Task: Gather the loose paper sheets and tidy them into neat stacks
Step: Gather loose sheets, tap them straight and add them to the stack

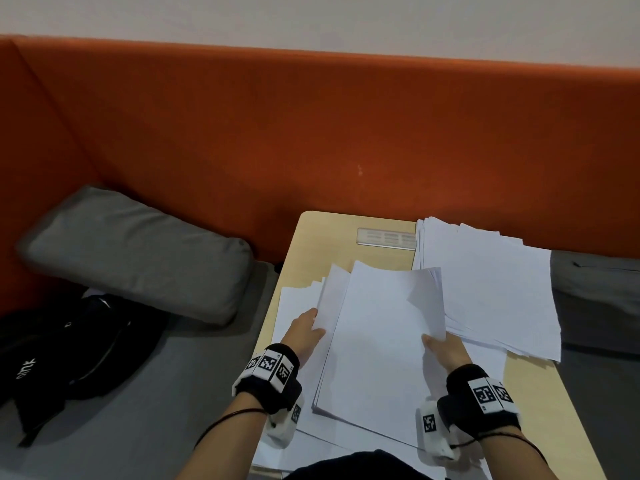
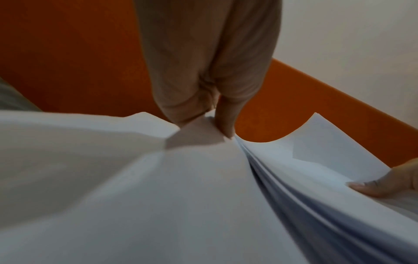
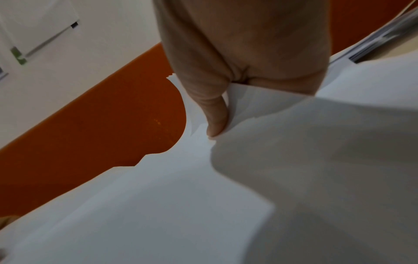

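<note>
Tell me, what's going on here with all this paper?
A person is tidying loose white paper on a small wooden table. The left hand and right hand each grip a side of a bundle of sheets, lifted and bowed between them. More sheets lie under it, and a fanned, uneven pile sits on the table's right. A grey cushion and a black bag lie on the orange sofa.

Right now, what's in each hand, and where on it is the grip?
Both hands hold one bundle of white paper sheets raised over the table. The left hand pinches its left edge; the right hand pinches its right edge, thumb on top.
</note>
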A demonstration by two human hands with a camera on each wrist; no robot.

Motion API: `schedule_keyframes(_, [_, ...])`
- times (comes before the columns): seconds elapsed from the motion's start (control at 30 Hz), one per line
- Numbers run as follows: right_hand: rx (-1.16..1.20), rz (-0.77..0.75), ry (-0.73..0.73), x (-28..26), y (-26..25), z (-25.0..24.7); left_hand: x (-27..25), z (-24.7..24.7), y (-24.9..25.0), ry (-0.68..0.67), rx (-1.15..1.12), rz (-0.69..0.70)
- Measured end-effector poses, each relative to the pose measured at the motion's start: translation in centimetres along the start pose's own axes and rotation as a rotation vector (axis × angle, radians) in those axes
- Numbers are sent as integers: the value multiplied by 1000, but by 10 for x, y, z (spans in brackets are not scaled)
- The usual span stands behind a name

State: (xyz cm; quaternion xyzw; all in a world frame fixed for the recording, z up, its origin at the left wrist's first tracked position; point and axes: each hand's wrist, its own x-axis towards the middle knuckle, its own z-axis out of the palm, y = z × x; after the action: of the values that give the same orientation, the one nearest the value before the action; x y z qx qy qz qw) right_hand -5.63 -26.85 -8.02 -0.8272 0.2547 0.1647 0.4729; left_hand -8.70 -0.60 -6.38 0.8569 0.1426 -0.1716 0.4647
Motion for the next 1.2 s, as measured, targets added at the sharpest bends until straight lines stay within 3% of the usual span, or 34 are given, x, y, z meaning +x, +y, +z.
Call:
schedule_keyframes(0.23, [-8,20,5,-1,1,-5,9,-6,-10,253,13,-60])
schedule_keyframes(0.33, [-16,12,2,-2,-1,-3,8,-6,-12,240,208,-139])
schedule_keyframes(0.43, [-16,2,-14,-2,-2,-2,9,-5,-12,235,256,-190])
schedule_keyframes(0.87, [-48,-12,-44,-4,-7,3,16,-9,-17,314,340,56])
schedule_keyframes(1.2, [-57,-8,-43,-1,-6,5,17,-11,-19,213,323,5])
